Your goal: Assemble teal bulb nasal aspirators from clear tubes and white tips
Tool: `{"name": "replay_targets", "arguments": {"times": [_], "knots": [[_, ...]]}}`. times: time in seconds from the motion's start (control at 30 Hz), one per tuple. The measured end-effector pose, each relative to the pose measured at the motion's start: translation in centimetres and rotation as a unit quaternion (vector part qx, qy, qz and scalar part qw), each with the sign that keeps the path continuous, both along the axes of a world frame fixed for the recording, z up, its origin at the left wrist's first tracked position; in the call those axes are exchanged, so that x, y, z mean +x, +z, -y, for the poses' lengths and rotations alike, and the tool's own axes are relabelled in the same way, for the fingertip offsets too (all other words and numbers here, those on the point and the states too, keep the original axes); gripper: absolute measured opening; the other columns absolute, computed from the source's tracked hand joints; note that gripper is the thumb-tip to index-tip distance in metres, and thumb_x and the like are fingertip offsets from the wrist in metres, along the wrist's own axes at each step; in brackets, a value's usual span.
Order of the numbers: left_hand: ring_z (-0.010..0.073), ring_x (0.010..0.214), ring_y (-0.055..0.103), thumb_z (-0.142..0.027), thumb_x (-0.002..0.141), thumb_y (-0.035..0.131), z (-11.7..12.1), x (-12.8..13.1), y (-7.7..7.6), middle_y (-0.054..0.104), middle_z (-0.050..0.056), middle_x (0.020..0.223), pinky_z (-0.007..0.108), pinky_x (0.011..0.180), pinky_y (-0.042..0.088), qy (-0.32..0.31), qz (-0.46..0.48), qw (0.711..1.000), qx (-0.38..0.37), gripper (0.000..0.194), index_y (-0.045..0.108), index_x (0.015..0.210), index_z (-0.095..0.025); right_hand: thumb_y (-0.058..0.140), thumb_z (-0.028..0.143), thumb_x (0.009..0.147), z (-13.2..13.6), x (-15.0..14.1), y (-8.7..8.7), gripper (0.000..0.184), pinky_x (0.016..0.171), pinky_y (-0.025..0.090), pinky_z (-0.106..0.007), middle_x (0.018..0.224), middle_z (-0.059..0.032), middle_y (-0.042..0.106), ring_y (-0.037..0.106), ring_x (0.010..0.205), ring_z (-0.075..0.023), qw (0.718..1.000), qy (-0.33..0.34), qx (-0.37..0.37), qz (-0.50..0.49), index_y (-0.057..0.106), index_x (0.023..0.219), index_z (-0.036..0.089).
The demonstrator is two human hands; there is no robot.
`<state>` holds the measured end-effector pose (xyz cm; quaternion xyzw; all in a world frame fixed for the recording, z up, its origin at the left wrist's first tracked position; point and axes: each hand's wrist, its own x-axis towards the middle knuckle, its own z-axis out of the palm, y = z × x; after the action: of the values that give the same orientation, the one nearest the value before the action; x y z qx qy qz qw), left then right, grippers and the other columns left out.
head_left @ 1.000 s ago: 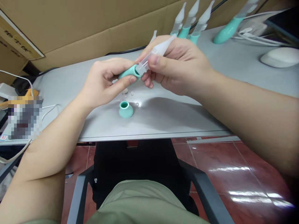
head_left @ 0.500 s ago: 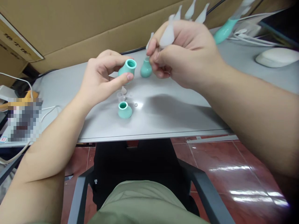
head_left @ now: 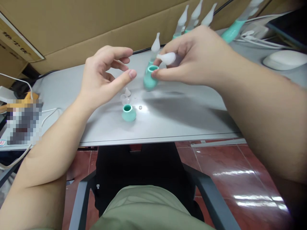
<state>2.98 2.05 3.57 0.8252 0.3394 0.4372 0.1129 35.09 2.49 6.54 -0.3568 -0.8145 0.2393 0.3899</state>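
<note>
My right hand (head_left: 192, 60) grips a teal rubber bulb (head_left: 149, 82) by its open rim, above the desk. A white teardrop-shaped nozzle tip (head_left: 168, 58) is in the same hand, pointing left. My left hand (head_left: 102, 76) hovers to the left with thumb and fingers apart, holding nothing. Behind the gripped bulb stands an assembled bulb nasal aspirator (head_left: 155, 44), partly hidden. Another teal bulb (head_left: 129, 115) sits on the desk with its mouth up. Beyond it lie a small clear cup-like part (head_left: 124, 99) and a small whitish tip (head_left: 128, 92). A tiny ring (head_left: 140, 107) lies nearby.
Several more assembled aspirators (head_left: 181, 22) stand at the back, one of them a larger teal piece (head_left: 232, 31) leaning at right. A white mouse (head_left: 285, 59) and cables lie at the right. Cardboard (head_left: 96, 22) walls the desk's (head_left: 107, 134) rear.
The teal bulb has passed from my left hand to my right, moving right. My left hand has opened. The nozzle tip in my right hand has turned from upright to sideways.
</note>
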Motion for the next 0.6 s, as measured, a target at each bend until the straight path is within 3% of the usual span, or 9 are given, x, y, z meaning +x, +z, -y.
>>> {"name": "replay_targets", "arguments": {"times": [0.07,0.2,0.3,0.37,0.43,0.5,0.6], "knots": [[0.0249,0.120,0.075,-0.096,0.113,0.087,-0.5,-0.3,-0.2,0.090,0.001,0.133,0.046,0.081,0.070,-0.012,0.020,1.000,0.010,0.066,0.088,0.148,-0.040,0.102,0.001,0.087,-1.1,0.7,-0.5,0.026,0.049,0.034,-0.029,0.064,0.0076,0.069,0.053,0.059,-0.0109,0.998,0.005,0.025,0.064,0.090,0.083,0.025],[0.0278,0.114,0.079,-0.101,0.106,0.089,-0.5,0.2,-0.4,0.089,0.006,0.120,0.046,0.074,0.068,-0.007,0.017,1.000,-0.005,0.073,0.090,0.142,-0.037,0.107,0.007,0.083,-1.9,1.4,-0.8,0.029,0.046,0.032,-0.031,0.056,0.0100,0.060,0.048,0.053,-0.0125,0.991,-0.017,0.060,0.115,0.087,0.077,0.027],[0.0306,0.110,0.086,-0.098,0.108,0.087,0.7,1.0,0.1,0.090,0.011,0.127,0.047,0.073,0.070,0.003,0.000,1.000,-0.021,0.070,0.092,0.139,-0.036,0.109,0.016,0.090,-0.8,1.3,0.2,0.025,0.053,0.033,-0.036,0.063,0.0067,0.064,0.051,0.059,-0.0144,0.995,-0.032,0.056,0.083,0.086,0.085,0.027],[0.0307,0.106,0.088,-0.098,0.108,0.087,1.3,1.4,0.2,0.090,0.013,0.132,0.046,0.074,0.071,-0.006,0.005,1.000,-0.022,0.072,0.093,0.140,-0.034,0.095,0.009,0.099,0.4,0.9,1.0,0.024,0.058,0.034,-0.038,0.073,0.0052,0.068,0.054,0.065,-0.0141,0.997,-0.055,0.045,0.030,0.081,0.092,0.027],[0.0284,0.103,0.089,-0.100,0.106,0.087,1.5,1.7,0.1,0.090,0.013,0.131,0.044,0.077,0.073,-0.028,0.018,0.999,-0.019,0.078,0.092,0.146,-0.034,0.080,-0.001,0.103,1.5,0.5,1.6,0.030,0.058,0.030,-0.038,0.072,0.0077,0.059,0.047,0.062,-0.0133,0.998,-0.056,0.007,-0.016,0.073,0.101,0.028],[0.0255,0.098,0.088,-0.106,0.105,0.084,1.5,1.9,-0.3,0.091,0.012,0.128,0.042,0.078,0.075,-0.054,0.039,0.998,-0.016,0.087,0.091,0.153,-0.034,0.069,-0.010,0.103,2.1,0.2,1.8,0.040,0.056,0.028,-0.035,0.072,0.0109,0.054,0.042,0.059,-0.0125,0.999,-0.021,-0.033,-0.033,0.065,0.109,0.029],[0.0253,0.097,0.090,-0.106,0.105,0.085,1.7,2.1,-0.7,0.092,0.011,0.129,0.045,0.084,0.079,-0.067,0.037,0.996,-0.043,0.091,0.090,0.158,-0.032,0.070,-0.017,0.104,2.3,-0.1,1.5,0.050,0.055,0.032,-0.029,0.074,0.0141,0.062,0.049,0.059,-0.0107,0.994,0.081,-0.067,-0.013,0.059,0.114,0.030]]}}
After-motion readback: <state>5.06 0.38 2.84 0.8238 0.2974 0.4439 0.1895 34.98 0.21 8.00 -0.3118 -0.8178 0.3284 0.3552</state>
